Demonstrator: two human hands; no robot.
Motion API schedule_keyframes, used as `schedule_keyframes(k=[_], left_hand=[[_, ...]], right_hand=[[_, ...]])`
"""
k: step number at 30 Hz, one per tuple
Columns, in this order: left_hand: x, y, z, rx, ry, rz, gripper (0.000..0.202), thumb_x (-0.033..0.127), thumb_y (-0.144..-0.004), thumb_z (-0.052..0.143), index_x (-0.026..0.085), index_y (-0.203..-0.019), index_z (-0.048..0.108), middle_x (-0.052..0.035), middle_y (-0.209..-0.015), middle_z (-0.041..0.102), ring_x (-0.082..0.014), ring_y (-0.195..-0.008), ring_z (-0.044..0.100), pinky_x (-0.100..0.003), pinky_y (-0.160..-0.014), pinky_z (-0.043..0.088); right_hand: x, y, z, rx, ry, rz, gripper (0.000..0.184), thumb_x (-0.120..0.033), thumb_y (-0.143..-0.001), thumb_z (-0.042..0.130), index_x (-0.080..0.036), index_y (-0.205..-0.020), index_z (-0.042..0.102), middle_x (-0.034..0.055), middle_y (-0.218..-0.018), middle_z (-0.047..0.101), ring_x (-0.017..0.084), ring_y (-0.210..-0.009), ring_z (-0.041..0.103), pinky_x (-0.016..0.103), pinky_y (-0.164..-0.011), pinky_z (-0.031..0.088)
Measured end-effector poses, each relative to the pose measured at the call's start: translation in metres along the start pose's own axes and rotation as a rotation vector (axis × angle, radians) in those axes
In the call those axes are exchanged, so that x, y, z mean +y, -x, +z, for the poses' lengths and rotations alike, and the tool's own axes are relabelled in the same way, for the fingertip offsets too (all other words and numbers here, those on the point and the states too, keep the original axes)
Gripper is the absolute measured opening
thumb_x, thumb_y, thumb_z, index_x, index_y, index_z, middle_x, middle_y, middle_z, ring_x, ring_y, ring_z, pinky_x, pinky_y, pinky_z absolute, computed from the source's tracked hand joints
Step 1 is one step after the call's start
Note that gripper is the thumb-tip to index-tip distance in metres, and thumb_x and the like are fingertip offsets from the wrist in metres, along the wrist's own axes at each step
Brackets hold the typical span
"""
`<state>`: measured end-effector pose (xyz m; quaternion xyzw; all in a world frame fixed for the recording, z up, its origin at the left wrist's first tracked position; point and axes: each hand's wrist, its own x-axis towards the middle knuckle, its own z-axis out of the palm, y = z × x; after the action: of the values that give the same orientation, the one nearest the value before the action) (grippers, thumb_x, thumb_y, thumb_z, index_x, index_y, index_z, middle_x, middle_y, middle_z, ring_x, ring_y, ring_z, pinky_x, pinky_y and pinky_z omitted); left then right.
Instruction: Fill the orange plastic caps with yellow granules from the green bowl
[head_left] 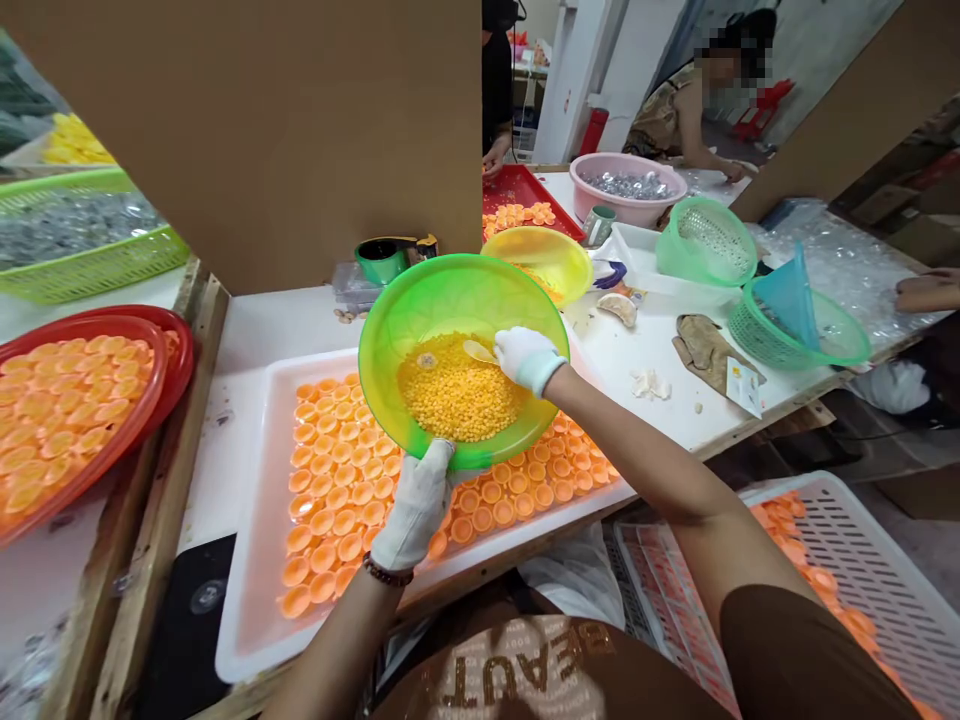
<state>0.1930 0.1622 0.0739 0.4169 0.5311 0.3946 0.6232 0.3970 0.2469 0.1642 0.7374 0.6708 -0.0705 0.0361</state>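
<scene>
My left hand point(417, 505), in a white glove, grips the near rim of a green and yellow plastic bowl point(390, 310), thumb over the edge. Small yellow beads point(465, 400) lie heaped inside the tilted bowl. Over them my gloved right hand point(525, 358) is closed around the handle of a pale spoon point(478, 351), whose tip is at the beads. Beneath the bowl stands a white tray point(255, 500) with rows of small orange cups point(337, 497). Part of the tray is hidden by the bowl and my arms.
Red trays point(154, 400) of orange pieces stand left, beside a black phone point(184, 620). Behind are a yellow bowl point(540, 262), green baskets point(709, 245), a pink basin point(630, 205) and brown gloves point(705, 350). A cardboard panel point(300, 130) blocks the far side. Other people sit beyond.
</scene>
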Motion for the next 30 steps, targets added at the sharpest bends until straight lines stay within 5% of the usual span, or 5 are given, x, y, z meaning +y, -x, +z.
schedule_keyframes(k=[5,11,16,24,30], left_hand=[[-0.005,0.007,0.002,-0.066,0.107,-0.056,0.025,0.034,-0.076,0.066,0.020,-0.095,0.060,-0.0021,-0.078,0.065,-0.0228,-0.079,0.066,-0.030,-0.062,0.056],[-0.005,0.025,0.004,-0.166,0.211,-0.152,0.042,0.032,-0.075,0.067,0.020,-0.114,0.057,-0.0037,-0.109,0.070,-0.0198,-0.085,0.069,-0.029,-0.065,0.061],[-0.001,0.032,0.002,-0.242,0.294,-0.229,0.053,0.034,-0.077,0.065,0.018,-0.127,0.056,-0.0083,-0.106,0.072,-0.0242,-0.088,0.072,-0.033,-0.065,0.062],[-0.001,0.031,0.002,-0.287,0.388,-0.172,0.058,0.025,-0.073,0.064,0.017,-0.130,0.058,-0.0102,-0.094,0.073,-0.0234,-0.072,0.071,-0.037,-0.062,0.061],[0.016,0.035,-0.050,-0.284,-0.188,-0.191,0.045,0.057,-0.088,0.057,0.013,-0.093,0.064,-0.0058,-0.071,0.064,-0.0148,-0.052,0.061,-0.025,-0.052,0.048]], right_hand=[[-0.004,0.009,0.017,0.197,-0.209,-0.257,0.033,-0.030,-0.108,0.040,-0.017,-0.114,0.069,0.0102,-0.115,0.068,0.020,-0.109,0.063,0.029,-0.093,0.046],[-0.034,-0.004,0.039,0.064,-0.222,-0.305,0.037,-0.044,-0.100,0.059,-0.019,-0.124,0.069,0.0106,-0.119,0.063,0.023,-0.105,0.062,0.031,-0.085,0.046],[-0.031,-0.006,0.062,-0.036,-0.224,-0.431,0.018,-0.025,-0.098,0.058,-0.017,-0.095,0.073,0.0081,-0.101,0.069,0.020,-0.098,0.064,0.029,-0.090,0.046],[-0.020,-0.031,0.118,-0.006,-0.323,-0.596,0.032,-0.043,-0.094,0.054,-0.020,-0.108,0.072,0.0126,-0.105,0.072,0.027,-0.097,0.069,0.040,-0.091,0.053],[-0.024,-0.042,0.115,-0.163,-0.543,-0.511,0.033,-0.049,-0.075,0.064,-0.022,-0.092,0.067,0.0124,-0.098,0.077,0.030,-0.091,0.073,0.043,-0.085,0.058]])
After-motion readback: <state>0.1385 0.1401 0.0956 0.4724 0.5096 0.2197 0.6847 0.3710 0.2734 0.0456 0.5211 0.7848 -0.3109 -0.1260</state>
